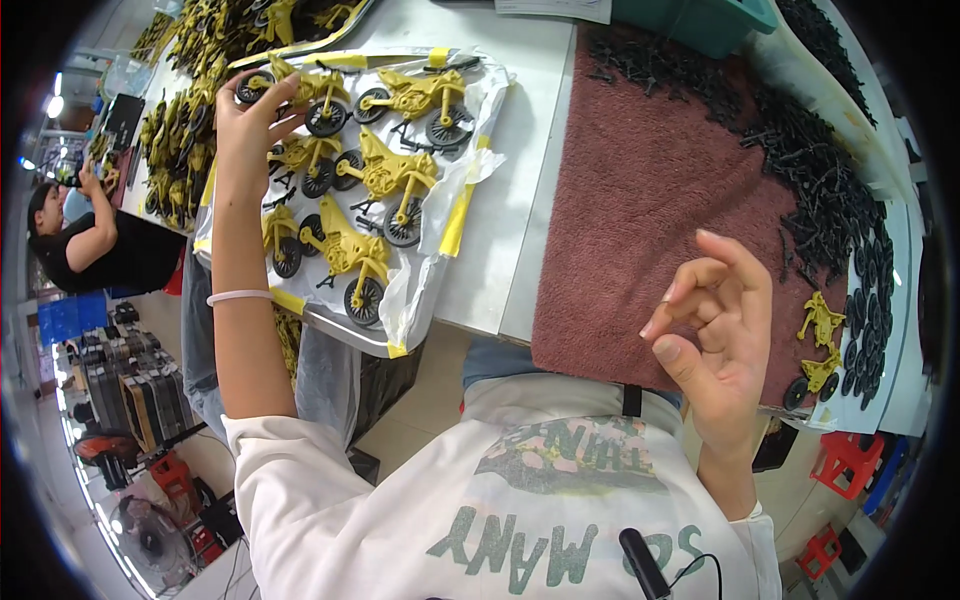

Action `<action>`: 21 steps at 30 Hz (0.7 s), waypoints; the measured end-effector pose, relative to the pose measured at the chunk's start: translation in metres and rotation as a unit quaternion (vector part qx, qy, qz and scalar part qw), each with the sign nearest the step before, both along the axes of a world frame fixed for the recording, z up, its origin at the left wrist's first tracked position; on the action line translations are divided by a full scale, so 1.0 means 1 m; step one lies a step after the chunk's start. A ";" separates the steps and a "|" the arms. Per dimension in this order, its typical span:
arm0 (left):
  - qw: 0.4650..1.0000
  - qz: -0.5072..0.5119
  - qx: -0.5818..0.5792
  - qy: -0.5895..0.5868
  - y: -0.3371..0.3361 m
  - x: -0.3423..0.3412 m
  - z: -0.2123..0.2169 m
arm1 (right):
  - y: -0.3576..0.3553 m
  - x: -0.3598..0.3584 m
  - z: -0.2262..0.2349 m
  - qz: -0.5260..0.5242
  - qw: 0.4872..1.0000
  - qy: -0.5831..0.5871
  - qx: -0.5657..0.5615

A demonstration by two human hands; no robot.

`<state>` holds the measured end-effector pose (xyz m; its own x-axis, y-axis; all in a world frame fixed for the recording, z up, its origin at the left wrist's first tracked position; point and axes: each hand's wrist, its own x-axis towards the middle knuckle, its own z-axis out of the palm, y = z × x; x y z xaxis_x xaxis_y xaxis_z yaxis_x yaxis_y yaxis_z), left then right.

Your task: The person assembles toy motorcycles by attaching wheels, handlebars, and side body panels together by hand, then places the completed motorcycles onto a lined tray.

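Note:
My left hand (250,125) reaches over the far left corner of a white-lined tray (455,225) edged with yellow tape. Its fingers are closed on a yellow toy motorcycle (310,90) with black wheels, whose rear part they partly cover. Several similar toy motorcycles lie beside it in rows, among them a middle one (390,170) and a near one (345,250). My right hand (715,335) is raised above a reddish-brown towel (640,220). Its fingers are bent but apart, with nothing between them.
A heap of small black plastic parts (800,180) runs along the towel's far and right edges. Black wheels (868,310) and yellow motorcycle bodies (822,318) lie at the right. More finished toys (180,150) pile up left of the tray. A green bin (700,22) stands at the back. A co-worker (110,235) is at far left.

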<state>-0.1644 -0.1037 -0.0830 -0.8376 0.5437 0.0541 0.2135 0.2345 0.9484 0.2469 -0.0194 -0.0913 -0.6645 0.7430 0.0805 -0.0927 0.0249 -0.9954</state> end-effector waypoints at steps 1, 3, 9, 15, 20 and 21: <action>0.999 0.005 -0.026 0.042 -0.006 -0.015 -0.007 | -0.001 0.001 0.000 0.005 1.000 -0.010 -0.002; 0.978 0.035 -0.140 0.153 -0.007 -0.031 -0.012 | 0.002 0.007 -0.003 0.001 1.000 -0.020 0.008; 0.822 0.075 -0.431 0.365 -0.007 -0.028 -0.028 | 0.005 0.012 -0.008 0.006 0.998 -0.048 0.037; 0.871 -0.117 -0.258 0.402 -0.003 0.014 -0.036 | 0.008 0.011 0.003 0.080 0.987 -0.088 0.109; 0.843 -0.204 -0.261 0.423 0.006 -0.005 -0.047 | 0.012 0.027 0.006 0.052 0.987 -0.099 0.114; 0.840 -0.206 -0.265 0.427 0.004 -0.003 -0.041 | 0.016 0.033 0.008 0.047 0.988 -0.096 0.109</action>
